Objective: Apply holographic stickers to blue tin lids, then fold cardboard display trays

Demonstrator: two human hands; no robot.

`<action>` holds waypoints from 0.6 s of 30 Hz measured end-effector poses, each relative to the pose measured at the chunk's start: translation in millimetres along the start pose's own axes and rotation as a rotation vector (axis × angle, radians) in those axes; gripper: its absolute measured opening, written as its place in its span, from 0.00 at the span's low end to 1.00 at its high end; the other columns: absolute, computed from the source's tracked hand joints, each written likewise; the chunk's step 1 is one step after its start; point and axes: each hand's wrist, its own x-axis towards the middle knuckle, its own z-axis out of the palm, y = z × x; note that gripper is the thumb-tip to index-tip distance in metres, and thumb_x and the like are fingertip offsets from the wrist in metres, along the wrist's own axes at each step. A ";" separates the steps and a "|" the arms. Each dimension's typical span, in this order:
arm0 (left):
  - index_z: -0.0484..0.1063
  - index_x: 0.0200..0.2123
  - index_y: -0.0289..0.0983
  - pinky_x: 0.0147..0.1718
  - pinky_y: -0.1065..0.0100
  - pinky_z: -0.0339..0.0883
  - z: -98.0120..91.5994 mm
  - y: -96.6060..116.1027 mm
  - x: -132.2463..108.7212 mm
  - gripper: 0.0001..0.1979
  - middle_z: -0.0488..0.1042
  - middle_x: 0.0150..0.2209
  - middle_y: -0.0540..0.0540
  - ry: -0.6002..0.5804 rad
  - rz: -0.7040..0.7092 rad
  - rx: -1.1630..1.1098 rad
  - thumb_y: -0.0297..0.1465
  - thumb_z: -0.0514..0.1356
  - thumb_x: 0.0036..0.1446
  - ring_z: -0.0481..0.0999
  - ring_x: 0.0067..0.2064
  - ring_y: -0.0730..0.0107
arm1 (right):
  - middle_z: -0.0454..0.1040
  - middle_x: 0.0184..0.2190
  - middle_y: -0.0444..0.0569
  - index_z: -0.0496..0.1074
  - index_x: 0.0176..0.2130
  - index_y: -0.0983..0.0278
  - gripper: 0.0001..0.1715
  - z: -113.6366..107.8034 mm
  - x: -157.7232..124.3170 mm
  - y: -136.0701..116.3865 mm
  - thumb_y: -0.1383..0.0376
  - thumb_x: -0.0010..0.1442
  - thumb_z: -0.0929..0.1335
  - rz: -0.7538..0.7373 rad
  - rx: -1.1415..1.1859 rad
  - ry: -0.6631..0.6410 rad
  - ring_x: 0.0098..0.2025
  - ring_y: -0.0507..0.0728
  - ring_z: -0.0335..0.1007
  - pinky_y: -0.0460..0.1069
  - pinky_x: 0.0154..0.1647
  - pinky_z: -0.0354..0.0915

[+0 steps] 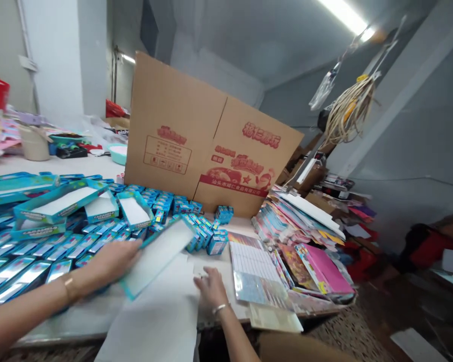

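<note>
My left hand (117, 259) grips the end of a shallow blue-edged display box (160, 256) with a white inside, held tilted over the table. My right hand (213, 289) is low over the tabletop, right of that box, its fingers apart and slightly bent with nothing seen between them. White paper (154, 322) lies below the box and hangs over the front edge. More open display boxes (136, 210) with white bottoms rest on the left, on top of many small blue packs (20, 274). Other blue packs (217, 243) stand beyond my hands.
A large brown carton (177, 110) stands upright at the back of the table. On the right are a stack of printed sheets (298, 216), a pink booklet (326, 269) and striped cards (256, 261). A person in red (430, 246) is at far right.
</note>
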 end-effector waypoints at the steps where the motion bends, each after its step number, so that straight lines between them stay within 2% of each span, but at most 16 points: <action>1: 0.76 0.38 0.36 0.38 0.56 0.69 -20.2 -8.4 16.9 0.17 0.80 0.33 0.38 0.067 -0.070 -0.001 0.37 0.50 0.64 0.80 0.37 0.49 | 0.73 0.49 0.62 0.71 0.54 0.69 0.33 3.9 -4.9 0.4 0.51 0.55 0.71 0.029 -0.003 -0.047 0.52 0.68 0.71 0.57 0.49 0.68; 3: 0.75 0.40 0.32 0.40 0.54 0.69 -59.4 -24.8 49.4 0.21 0.79 0.35 0.37 0.183 -0.180 -0.029 0.41 0.48 0.64 0.78 0.40 0.49 | 0.68 0.57 0.64 0.68 0.58 0.68 0.52 11.9 -10.6 -3.7 0.48 0.40 0.78 0.078 -0.026 -0.158 0.59 0.74 0.63 0.63 0.55 0.64; 4: 0.74 0.44 0.31 0.41 0.55 0.69 -75.5 -30.9 61.7 0.24 0.79 0.38 0.37 0.227 -0.214 -0.057 0.44 0.49 0.64 0.78 0.41 0.50 | 0.65 0.60 0.65 0.67 0.60 0.67 0.56 14.9 -11.6 -7.0 0.48 0.37 0.79 0.100 -0.041 -0.203 0.61 0.76 0.60 0.65 0.57 0.62; 6: 0.67 0.56 0.28 0.42 0.58 0.71 -93.6 -34.5 71.6 0.34 0.77 0.48 0.34 0.339 -0.241 -0.252 0.51 0.50 0.62 0.78 0.44 0.52 | 0.63 0.62 0.64 0.67 0.59 0.66 0.57 17.9 -11.7 -12.9 0.48 0.35 0.79 0.131 -0.054 -0.234 0.63 0.76 0.57 0.67 0.58 0.60; 7: 0.62 0.61 0.28 0.43 0.58 0.72 -93.5 -31.0 67.8 0.39 0.74 0.53 0.33 0.391 -0.237 -0.374 0.54 0.50 0.60 0.78 0.46 0.52 | 0.65 0.60 0.63 0.68 0.57 0.65 0.55 18.3 -11.5 -14.6 0.48 0.34 0.79 0.138 -0.048 -0.222 0.61 0.76 0.58 0.67 0.57 0.61; 9: 0.54 0.66 0.30 0.42 0.59 0.74 -73.8 -16.6 44.3 0.45 0.69 0.61 0.32 0.439 -0.209 -0.563 0.57 0.51 0.57 0.78 0.49 0.51 | 0.69 0.55 0.61 0.71 0.52 0.64 0.49 18.0 -11.5 -14.9 0.51 0.32 0.80 0.123 -0.006 -0.149 0.57 0.75 0.62 0.66 0.55 0.62; 11: 0.61 0.64 0.34 0.43 0.58 0.77 -34.9 -1.1 7.5 0.44 0.72 0.59 0.34 0.372 -0.182 -0.638 0.57 0.56 0.52 0.79 0.51 0.49 | 0.72 0.49 0.57 0.71 0.47 0.63 0.39 17.6 -11.9 -12.8 0.56 0.35 0.79 0.080 0.088 -0.004 0.52 0.72 0.65 0.63 0.53 0.62; 13: 0.68 0.59 0.41 0.42 0.56 0.78 8.3 7.1 -28.9 0.39 0.74 0.58 0.37 0.287 -0.232 -0.857 0.53 0.65 0.47 0.77 0.54 0.45 | 0.72 0.43 0.53 0.69 0.42 0.62 0.25 16.7 -11.6 -10.9 0.61 0.43 0.75 0.036 0.282 0.131 0.47 0.66 0.67 0.59 0.51 0.62; 15: 0.65 0.62 0.43 0.47 0.54 0.77 41.6 7.7 -52.6 0.41 0.71 0.61 0.37 0.316 -0.303 -0.959 0.50 0.67 0.47 0.71 0.60 0.44 | 0.71 0.36 0.47 0.65 0.36 0.61 0.15 14.3 -10.0 -11.5 0.64 0.48 0.72 0.045 0.611 0.185 0.40 0.60 0.68 0.53 0.44 0.64; 16: 0.62 0.64 0.43 0.50 0.52 0.75 52.4 6.4 -57.8 0.43 0.69 0.62 0.37 0.344 -0.336 -1.013 0.50 0.68 0.47 0.68 0.63 0.44 | 0.70 0.33 0.44 0.62 0.34 0.60 0.15 12.5 -8.7 -12.9 0.64 0.49 0.71 0.065 0.820 0.170 0.36 0.57 0.68 0.51 0.40 0.64; 18: 0.60 0.66 0.42 0.54 0.51 0.71 62.1 3.5 -56.5 0.45 0.68 0.64 0.36 0.357 -0.368 -1.146 0.49 0.68 0.47 0.65 0.65 0.44 | 0.69 0.29 0.40 0.56 0.33 0.59 0.21 8.0 -6.2 -17.3 0.63 0.47 0.72 0.125 1.243 0.095 0.30 0.54 0.67 0.47 0.32 0.63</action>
